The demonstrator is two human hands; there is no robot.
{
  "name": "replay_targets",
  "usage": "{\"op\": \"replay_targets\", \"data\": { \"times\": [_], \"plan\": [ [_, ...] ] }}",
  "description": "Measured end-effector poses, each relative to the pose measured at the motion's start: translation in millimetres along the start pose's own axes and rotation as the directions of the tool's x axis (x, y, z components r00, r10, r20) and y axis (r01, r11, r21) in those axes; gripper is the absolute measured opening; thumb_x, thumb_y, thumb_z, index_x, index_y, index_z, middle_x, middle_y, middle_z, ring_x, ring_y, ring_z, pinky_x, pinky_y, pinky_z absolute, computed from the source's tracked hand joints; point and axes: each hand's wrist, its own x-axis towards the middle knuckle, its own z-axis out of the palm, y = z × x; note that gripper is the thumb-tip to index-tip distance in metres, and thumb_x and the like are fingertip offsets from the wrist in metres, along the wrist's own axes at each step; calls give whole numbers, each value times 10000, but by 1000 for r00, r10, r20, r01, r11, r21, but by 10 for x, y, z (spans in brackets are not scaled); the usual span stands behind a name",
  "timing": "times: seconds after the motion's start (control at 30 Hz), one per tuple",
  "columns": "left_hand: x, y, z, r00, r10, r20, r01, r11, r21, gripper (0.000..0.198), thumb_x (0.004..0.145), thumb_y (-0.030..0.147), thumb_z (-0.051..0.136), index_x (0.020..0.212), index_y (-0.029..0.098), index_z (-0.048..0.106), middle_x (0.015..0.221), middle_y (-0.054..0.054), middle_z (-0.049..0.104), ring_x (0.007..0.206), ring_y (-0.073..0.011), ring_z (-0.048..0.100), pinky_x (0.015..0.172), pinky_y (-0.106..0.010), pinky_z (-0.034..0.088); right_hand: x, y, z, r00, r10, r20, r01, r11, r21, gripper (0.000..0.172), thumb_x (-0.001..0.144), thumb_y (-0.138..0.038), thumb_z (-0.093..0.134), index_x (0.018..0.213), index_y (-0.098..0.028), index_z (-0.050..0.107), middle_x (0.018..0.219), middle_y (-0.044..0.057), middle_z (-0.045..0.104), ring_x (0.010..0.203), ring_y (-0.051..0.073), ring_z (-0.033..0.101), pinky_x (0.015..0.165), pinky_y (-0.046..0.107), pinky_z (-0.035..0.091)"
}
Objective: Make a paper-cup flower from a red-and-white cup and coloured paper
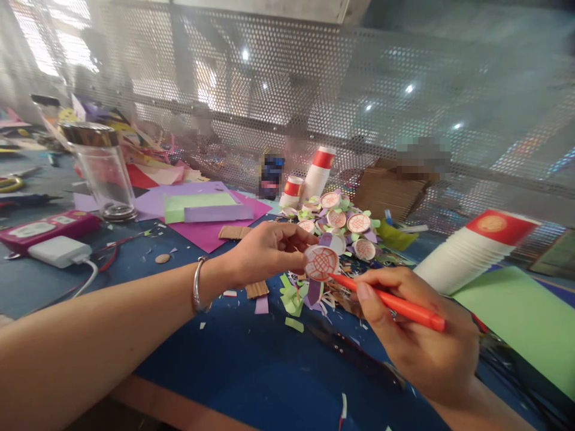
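Between the thumb and fingers of my left hand is a small round white disc with a red grid-like pattern drawn on its face. My right hand grips a red marker, its tip at the lower right edge of the disc. Just behind lies a pile of similar patterned discs with green and purple paper pieces attached. Below my left fingers are green paper scraps. A dark, scissors-like tool lies on the table under my hands.
Stacked red-and-white paper cups lean at the right beside green paper; more cups stand behind the pile. At left are a glass bottle, a magenta power strip and a white charger. A perforated metal screen closes the back.
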Motion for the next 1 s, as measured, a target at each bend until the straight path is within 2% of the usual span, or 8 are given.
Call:
{"op": "replay_targets", "data": {
  "times": [0.27, 1.0],
  "plan": [
    [4, 17, 6, 1000, -11, -22, 11, 1000, -11, 328, 690, 141, 711, 1007, 80, 651, 795, -25, 667, 694, -98, 633, 658, -235, 555, 6, 8, -3, 1000, 4, -5, -4, 1000, -7, 81, 901, -179, 604, 838, -205, 646, 734, -21, 712, 594, 105, 664, 602, 227, 492],
    [4, 2, -21, 1000, 4, 16, -4, 1000, -14, 279, 686, 119, 699, 962, 88, 674, 832, -45, 698, 720, -111, 656, 663, -236, 557, 14, 19, -4, 1000, 0, 5, 0, 1000, -4, 73, 905, -184, 602, 851, -211, 643, 723, -14, 707, 568, 119, 657, 573, 249, 497]
  ]
}}
